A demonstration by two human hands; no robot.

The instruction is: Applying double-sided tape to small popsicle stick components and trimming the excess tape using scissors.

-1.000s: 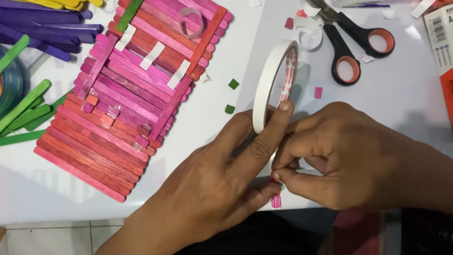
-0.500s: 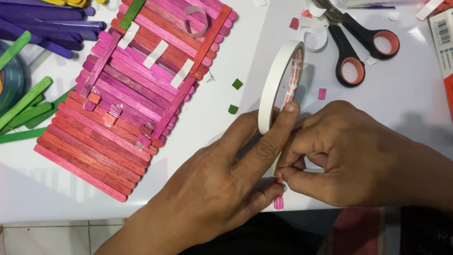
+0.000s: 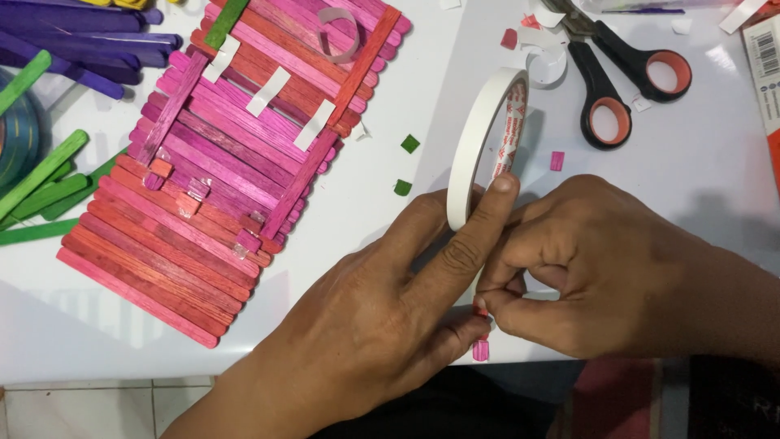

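Tape roll [image 3: 486,146] stands on edge on the white worktop [image 3: 390,203], propped upright by the left hand [image 3: 390,317], whose forefinger lies along the rim with its tip at the roll's side, likely to keep it from rolling. Just beside it, the right hand [image 3: 601,268] is closed in a pinch, thumb and fingertips pressed together at the roll's lower edge over a small pink piece [image 3: 481,349]; what exactly they grip is hidden. Beyond the left hand lies a panel of pink and red craft sticks [image 3: 236,162]; beyond the right hand, black scissors [image 3: 617,81].
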